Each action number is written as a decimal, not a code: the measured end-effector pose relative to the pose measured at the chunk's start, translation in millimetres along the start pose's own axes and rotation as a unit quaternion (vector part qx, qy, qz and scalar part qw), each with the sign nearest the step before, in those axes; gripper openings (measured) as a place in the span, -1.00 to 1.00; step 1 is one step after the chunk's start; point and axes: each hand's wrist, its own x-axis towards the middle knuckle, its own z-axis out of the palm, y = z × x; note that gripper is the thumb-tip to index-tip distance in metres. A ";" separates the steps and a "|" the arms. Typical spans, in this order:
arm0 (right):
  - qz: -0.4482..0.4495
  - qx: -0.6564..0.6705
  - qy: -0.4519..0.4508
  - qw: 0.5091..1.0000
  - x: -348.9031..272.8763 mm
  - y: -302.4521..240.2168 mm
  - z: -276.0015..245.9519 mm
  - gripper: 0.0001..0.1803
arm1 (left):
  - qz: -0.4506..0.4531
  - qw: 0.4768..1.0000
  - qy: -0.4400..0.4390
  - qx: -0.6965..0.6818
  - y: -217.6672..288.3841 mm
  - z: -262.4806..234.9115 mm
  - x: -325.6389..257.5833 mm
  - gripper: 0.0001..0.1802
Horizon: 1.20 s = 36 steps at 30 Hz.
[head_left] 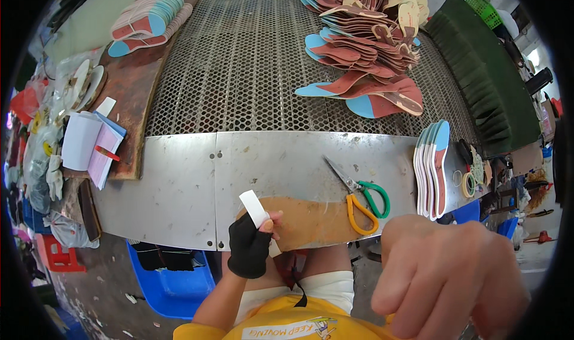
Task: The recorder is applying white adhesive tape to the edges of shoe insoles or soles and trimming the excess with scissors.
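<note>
Currently, in the head view, the left hand (250,246), wearing a black fingerless glove, is gripping a small white block (256,210) between thumb and fingers and pressing it against a tan insole (311,221) that is lying on the metal table (179,178) near its front edge. The right hand (445,277) is hanging close to the camera, bare, fingers loosely curled and holding nothing. Scissors (359,193) with 1 orange and 1 green handle are resting just beside the insole. A stack of blue-edged insoles (431,167) is standing farther right.
</note>
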 end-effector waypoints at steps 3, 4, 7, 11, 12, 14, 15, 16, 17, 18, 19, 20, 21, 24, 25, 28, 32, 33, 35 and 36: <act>0.014 -0.029 -0.079 0.996 41.6 18.3 5.7 -0.76 | 0.006 1.000 -0.001 0.012 -1.7 -7.8 -3.0 -0.72; 0.010 -0.021 -0.082 0.996 41.5 21.4 3.0 -0.76 | 0.012 1.000 -0.003 0.016 -2.0 -12.6 -4.6 -0.74; 0.072 -0.209 0.110 0.969 35.9 27.0 -24.4 -0.83 | 0.017 1.000 -0.012 -0.016 -6.1 -7.8 -2.6 -0.74; 0.176 -0.466 0.269 0.825 21.5 54.1 -127.8 -0.62 | 0.014 1.000 0.002 -0.017 -7.2 -8.6 -4.9 -0.73; 0.212 -0.623 0.233 0.716 3.6 72.1 -180.5 -0.60 | 0.006 1.000 -0.002 -0.015 -7.6 -6.9 -4.4 -0.74; 0.123 -0.847 0.092 0.508 -26.0 97.0 -242.7 -0.58 | 0.000 1.000 -0.002 -0.012 -6.3 -6.1 -4.1 -0.74; 0.116 -0.846 0.091 0.512 -30.0 109.0 -257.9 -0.58 | -0.011 1.000 -0.002 -0.006 -3.5 -6.9 -2.8 -0.74; 0.087 -0.886 0.045 0.452 -34.3 120.4 -271.0 -0.61 | -0.025 1.000 -0.003 0.000 -1.7 -7.3 -3.6 -0.74; 0.059 -0.920 -0.001 0.387 -37.5 126.7 -281.8 -0.63 | -0.023 1.000 -0.001 0.000 -1.9 -7.6 -4.6 -0.74; 0.057 -0.921 -0.001 0.386 -38.2 128.3 -293.5 -0.63 | -0.022 1.000 0.003 -0.011 -2.4 -7.3 -4.8 -0.74; 0.077 -0.928 -0.009 0.363 -37.8 127.4 -306.5 -0.68 | -0.020 1.000 0.005 -0.023 -2.2 -6.4 -4.3 -0.75; 0.097 -0.934 -0.017 0.344 -31.7 128.8 -311.3 -0.73 | -0.018 1.000 0.007 -0.021 -1.3 -7.0 -4.5 -0.75; 0.095 -0.933 -0.017 0.345 -25.0 128.0 -316.9 -0.73 | -0.024 1.000 0.007 -0.018 0.2 -7.0 -4.6 -0.75; 0.082 -0.935 -0.008 0.344 -8.6 119.2 -324.8 -0.83 | -0.031 0.999 0.007 -0.013 4.8 -5.9 -3.2 -0.75; 0.080 -0.935 -0.007 0.344 -11.6 118.0 -324.0 -0.83 | -0.033 0.999 0.004 -0.014 6.1 -5.9 -2.5 -0.75; 0.003 -0.921 0.091 0.378 -13.4 116.2 -295.4 -0.85 | -0.016 1.000 -0.013 0.013 6.2 -3.7 0.9 -0.74; -0.101 -0.884 0.071 0.451 72.5 85.7 -203.5 -0.82 | -0.024 1.000 0.012 0.006 0.9 -7.8 -6.7 -0.72; -0.100 -0.884 0.070 0.451 75.7 81.4 -187.0 -0.82 | -0.024 1.000 0.012 0.005 -0.2 -8.9 -6.9 -0.72; -0.099 -0.863 -0.009 0.495 68.4 77.8 -148.9 -0.83 | -0.018 1.000 0.005 0.018 -0.8 -13.1 -7.2 -0.70; -0.100 -0.853 -0.017 0.513 51.8 84.8 -132.2 -0.81 | -0.035 0.999 0.027 -0.009 -10.7 -16.1 -10.4 -0.68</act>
